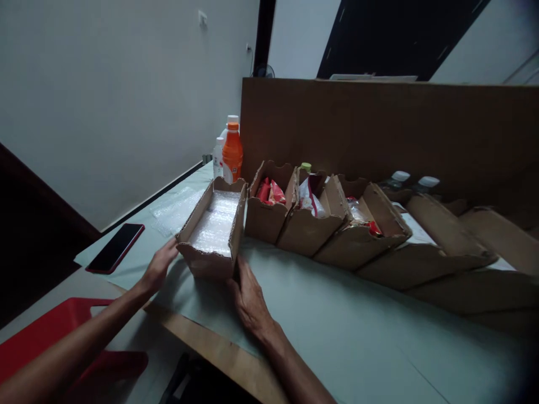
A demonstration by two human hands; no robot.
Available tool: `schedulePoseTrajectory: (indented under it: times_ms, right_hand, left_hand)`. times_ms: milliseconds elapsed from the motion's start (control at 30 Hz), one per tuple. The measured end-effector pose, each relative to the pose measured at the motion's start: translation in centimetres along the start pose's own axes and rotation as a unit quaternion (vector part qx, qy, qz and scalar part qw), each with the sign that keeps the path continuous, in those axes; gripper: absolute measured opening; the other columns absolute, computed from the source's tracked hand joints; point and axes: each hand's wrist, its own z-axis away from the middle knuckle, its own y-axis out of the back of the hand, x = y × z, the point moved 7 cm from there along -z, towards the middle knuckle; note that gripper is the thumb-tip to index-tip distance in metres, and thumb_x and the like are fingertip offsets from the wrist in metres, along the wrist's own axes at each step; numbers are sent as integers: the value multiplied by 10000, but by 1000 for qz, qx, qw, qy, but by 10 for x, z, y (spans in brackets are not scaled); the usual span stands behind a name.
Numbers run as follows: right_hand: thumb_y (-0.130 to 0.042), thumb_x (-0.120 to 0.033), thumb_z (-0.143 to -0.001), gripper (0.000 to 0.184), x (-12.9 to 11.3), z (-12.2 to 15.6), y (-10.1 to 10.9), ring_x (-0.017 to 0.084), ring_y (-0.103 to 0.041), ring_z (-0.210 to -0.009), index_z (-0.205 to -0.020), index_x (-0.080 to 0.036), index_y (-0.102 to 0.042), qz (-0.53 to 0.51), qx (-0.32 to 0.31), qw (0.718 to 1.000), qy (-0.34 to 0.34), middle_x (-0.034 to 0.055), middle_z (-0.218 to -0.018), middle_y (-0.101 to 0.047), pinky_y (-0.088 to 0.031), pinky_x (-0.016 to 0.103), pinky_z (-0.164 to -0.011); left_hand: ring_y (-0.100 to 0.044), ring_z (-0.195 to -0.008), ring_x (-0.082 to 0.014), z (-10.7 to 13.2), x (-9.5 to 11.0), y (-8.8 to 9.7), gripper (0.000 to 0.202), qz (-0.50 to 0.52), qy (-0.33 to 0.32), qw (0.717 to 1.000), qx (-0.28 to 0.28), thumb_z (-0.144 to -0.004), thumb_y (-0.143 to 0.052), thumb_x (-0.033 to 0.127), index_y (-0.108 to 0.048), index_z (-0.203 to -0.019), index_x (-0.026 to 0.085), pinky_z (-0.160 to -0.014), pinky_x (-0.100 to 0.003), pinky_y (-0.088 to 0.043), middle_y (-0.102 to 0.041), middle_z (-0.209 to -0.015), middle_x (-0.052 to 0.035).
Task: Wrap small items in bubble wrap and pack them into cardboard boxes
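An open-topped cardboard box (207, 266) stands at the near left of the table, holding a stack of clear plastic packets (217, 220). My left hand (160, 266) grips its left side close to the front corner, with the fingertips partly hidden behind the cardboard. On the opposite side, my right hand (249, 297) is pressed to the lower right wall, its thumb by the front corner and the other fingers along the side. The box sits between both hands, and its base looks to be at table level.
A row of cardboard bins (311, 231) with red and white packets runs rightward. Behind the box stand an orange bottle (233, 152) and a clear bottle (218, 159). A phone (115, 248) lies at left, near plastic film (177, 210). A red stool (71, 320) is below. A brown panel (379, 123) rises behind.
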Motion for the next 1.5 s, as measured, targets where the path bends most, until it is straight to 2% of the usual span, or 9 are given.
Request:
schedulePoseTrajectory:
  times_ms: [133,367,600,667,767,900,1000,1100,1500]
  right_hand:
    - [-467,-300,-962,533,7,-15,-1,259,-508,-1332,-1478,-170,-426,-2,15,1000,-8,132,-1445,-544,-422,433,-1121]
    - [-458,-228,-924,453,35,-25,10,271,-565,-1276,-1350,-149,-591,19,75,997,-15,157,-1368,-614,-447,469,-1100]
    - [-492,-174,-859,413,43,-18,8,268,-598,-1238,-1221,-167,-688,25,85,996,-24,140,-1321,-653,-464,473,-1089]
    - [-493,-175,-860,405,43,-18,8,265,-601,-1234,-1213,-173,-692,20,87,996,-28,134,-1320,-655,-468,469,-1085]
    - [-491,-166,-855,403,44,-19,10,257,-598,-1240,-1202,-175,-695,13,90,995,-33,128,-1331,-646,-465,452,-1091]
    - [-481,-160,-854,400,44,-18,12,249,-594,-1246,-1192,-171,-696,7,95,995,-36,131,-1337,-640,-471,434,-1087]
    - [-484,-166,-856,380,43,-18,14,257,-599,-1237,-1164,-161,-706,2,101,994,-36,142,-1325,-644,-475,440,-1079]
    - [-493,-162,-847,361,43,-18,14,261,-607,-1218,-1128,-168,-719,-4,101,994,-35,139,-1312,-649,-477,438,-1072]
    - [-503,-156,-824,296,38,-18,22,217,-648,-1136,-997,-213,-735,-37,153,987,-17,100,-1218,-693,-502,367,-1021]
  left_hand:
    - [-560,-1262,-337,29,-14,-24,627,-3,35,997,-69,-820,-691,497,-514,-1347,207,-1071,-459,-457,-615,-1341,-111]
    - [-629,-1146,-272,-49,-12,-70,611,20,-1,999,-30,-816,-633,488,-503,-1338,198,-975,-419,-520,-634,-1299,-107]
    - [-592,-1208,-309,-67,-27,-63,609,-29,25,998,46,-857,-589,399,-445,-1413,197,-991,-502,-488,-548,-1388,-178]
    - [-528,-1291,-335,-61,-8,-54,705,-82,-16,992,99,-833,-642,398,-380,-1462,216,-1019,-523,-461,-447,-1478,-191]
    - [-400,-1415,-340,-56,55,-49,759,-211,-191,948,143,-829,-673,366,-336,-1496,231,-1103,-519,-394,-355,-1561,-180]
    - [-452,-1370,-338,-74,117,-67,683,-359,-342,867,39,-816,-676,317,-438,-1448,222,-1162,-532,-298,-584,-1397,-135]
    - [-618,-1086,-316,-97,123,-79,355,-449,-333,828,-46,-825,-630,280,-673,-1174,228,-1106,-544,-327,-746,-999,-89]
    - [-618,-885,-283,-109,120,-86,166,-505,-314,803,-49,-874,-579,272,-743,-878,246,-1056,-539,-351,-725,-782,-68]
    - [-607,-928,-308,-131,114,-91,108,-507,-295,809,-30,-805,-610,211,-712,-818,244,-1044,-601,-332,-713,-790,-81]
